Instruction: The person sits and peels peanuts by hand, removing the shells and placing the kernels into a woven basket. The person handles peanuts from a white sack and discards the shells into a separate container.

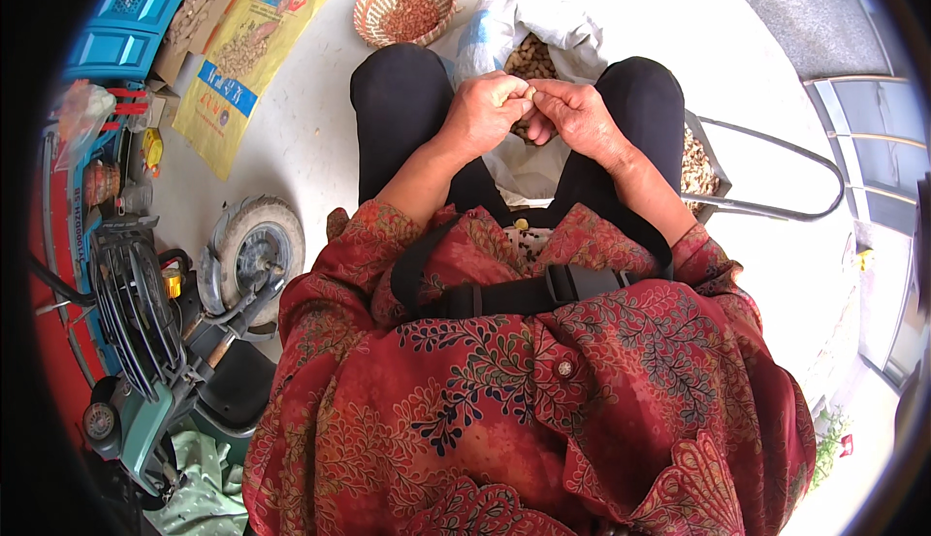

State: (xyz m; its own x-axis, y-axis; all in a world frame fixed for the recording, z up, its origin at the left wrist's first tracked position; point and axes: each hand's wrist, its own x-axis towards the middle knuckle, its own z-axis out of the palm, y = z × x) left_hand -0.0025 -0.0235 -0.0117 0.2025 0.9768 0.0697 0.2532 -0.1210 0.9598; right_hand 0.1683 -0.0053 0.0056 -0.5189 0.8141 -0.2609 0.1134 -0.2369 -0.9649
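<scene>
My left hand (484, 110) and my right hand (578, 117) meet between my knees, their fingertips pinching a small pale peanut in its shell (530, 92). Beneath them, a white woven sack (574, 30) stands with its mouth spread, and unshelled peanuts (532, 58) show inside it. Beyond my left knee sits a round woven basket (367, 8) holding reddish peanut kernels (411, 18). To the right of my right knee, a dark long-handled pan (716, 165) holds broken shells (697, 165), partly hidden by my leg.
The pan's looped metal handle (840, 172) reaches right across the pale floor. A yellow printed sack (196, 110) lies at the left, beside a cardboard box (193, 41). An electric scooter with a grey wheel (258, 256) stands at the lower left, near a red and blue vehicle (73, 245).
</scene>
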